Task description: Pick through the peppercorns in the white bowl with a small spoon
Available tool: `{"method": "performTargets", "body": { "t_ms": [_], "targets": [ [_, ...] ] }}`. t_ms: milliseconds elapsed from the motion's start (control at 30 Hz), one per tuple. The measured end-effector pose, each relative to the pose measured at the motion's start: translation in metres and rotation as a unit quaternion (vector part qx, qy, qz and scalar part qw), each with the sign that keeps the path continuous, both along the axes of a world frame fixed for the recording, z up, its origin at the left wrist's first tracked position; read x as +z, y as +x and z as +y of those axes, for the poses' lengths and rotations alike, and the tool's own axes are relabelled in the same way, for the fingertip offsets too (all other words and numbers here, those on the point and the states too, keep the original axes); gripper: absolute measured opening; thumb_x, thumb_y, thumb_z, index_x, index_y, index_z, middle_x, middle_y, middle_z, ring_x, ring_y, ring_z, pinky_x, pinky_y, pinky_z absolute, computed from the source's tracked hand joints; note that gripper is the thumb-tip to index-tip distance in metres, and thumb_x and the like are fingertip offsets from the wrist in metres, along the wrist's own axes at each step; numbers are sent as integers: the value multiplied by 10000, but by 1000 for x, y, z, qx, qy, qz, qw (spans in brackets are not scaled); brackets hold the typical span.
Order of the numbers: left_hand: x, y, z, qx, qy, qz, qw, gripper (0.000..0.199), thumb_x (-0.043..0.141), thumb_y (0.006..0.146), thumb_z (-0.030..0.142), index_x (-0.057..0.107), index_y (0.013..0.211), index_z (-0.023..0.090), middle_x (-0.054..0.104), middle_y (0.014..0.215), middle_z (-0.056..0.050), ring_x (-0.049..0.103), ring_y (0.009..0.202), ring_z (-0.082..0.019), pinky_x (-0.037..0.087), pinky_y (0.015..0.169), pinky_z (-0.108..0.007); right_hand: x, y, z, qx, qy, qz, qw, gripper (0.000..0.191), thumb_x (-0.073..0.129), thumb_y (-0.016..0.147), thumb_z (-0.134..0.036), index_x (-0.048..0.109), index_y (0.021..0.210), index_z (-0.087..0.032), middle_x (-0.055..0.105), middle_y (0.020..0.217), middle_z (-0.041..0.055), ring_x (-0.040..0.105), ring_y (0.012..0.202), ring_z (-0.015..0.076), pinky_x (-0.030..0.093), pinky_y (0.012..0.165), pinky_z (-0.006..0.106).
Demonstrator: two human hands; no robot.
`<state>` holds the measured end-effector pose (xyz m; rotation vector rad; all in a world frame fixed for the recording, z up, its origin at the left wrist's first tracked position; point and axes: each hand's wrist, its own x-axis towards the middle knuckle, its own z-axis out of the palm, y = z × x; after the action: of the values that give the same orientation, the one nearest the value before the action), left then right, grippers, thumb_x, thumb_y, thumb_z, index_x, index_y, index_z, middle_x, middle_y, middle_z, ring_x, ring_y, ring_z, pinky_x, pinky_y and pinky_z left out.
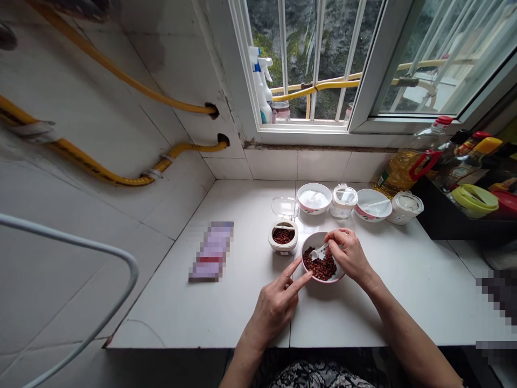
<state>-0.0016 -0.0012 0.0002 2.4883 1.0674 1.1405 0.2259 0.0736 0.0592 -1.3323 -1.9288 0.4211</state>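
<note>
My right hand [346,253] pinches the handle of a small white spoon [319,252] over a bowl [330,278]. The spoon's head rests among dark red peppercorns [321,268] that lie in this bowl. My left hand [280,293] has its thumb and index finger stretched apart, their tips touching the bowl's near left rim; its other fingers are curled. Just left of the bowl stands a small white seasoning jar [283,249], its clear lid [285,207] flipped up, with similar dark red peppercorns inside.
Behind are a bowl of white grains [314,197], a lidded jar [344,200], another bowl holding a white spoon [372,206] and a white jar [406,207]. An oil bottle [404,161] stands by a black rack. A blurred purple packet [212,252] lies left.
</note>
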Motion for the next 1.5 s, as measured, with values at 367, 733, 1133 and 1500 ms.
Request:
{"method": "performTargets", "body": {
  "t_ms": [367, 733, 1133, 1500],
  "targets": [
    [0, 0, -1, 0, -8, 4, 1000, 645, 427, 895, -28, 516, 1475, 240, 502, 1535, -167, 705, 816, -110, 620, 798, -253, 13, 2, -1, -18, -77, 119, 990, 166, 507, 837, -235, 636, 734, -232, 693, 541, -15, 682, 619, 211, 535, 773, 370],
    [1, 1, 0, -2, -3, -5, 1000, 651, 428, 892, -35, 514, 1473, 246, 505, 1533, -172, 701, 809, -111, 620, 783, -251, 16, -6, 0, -11, -157, 275, 949, 172, 585, 854, -364, 647, 820, -208, 713, 596, 4, 691, 579, 189, 564, 605, 309],
    [0, -1, -1, 3, -16, 10, 1000, 675, 425, 901, -15, 477, 1511, 267, 481, 1555, -166, 704, 806, -113, 626, 797, -268, 17, -37, -8, 92, 145, 27, 985, 226, 460, 970, -129, 650, 986, -251, 808, 869, 19, 740, 736, 190, 465, 1053, 492],
    [0, 0, 0, 0, -9, -1, 1000, 683, 426, 882, -41, 500, 1491, 259, 497, 1541, -163, 695, 814, -109, 624, 791, -258, 7, 5, -2, -30, 112, -35, 993, 180, 493, 882, -148, 615, 803, -255, 733, 658, -14, 651, 638, 209, 484, 972, 455]
  ]
}}
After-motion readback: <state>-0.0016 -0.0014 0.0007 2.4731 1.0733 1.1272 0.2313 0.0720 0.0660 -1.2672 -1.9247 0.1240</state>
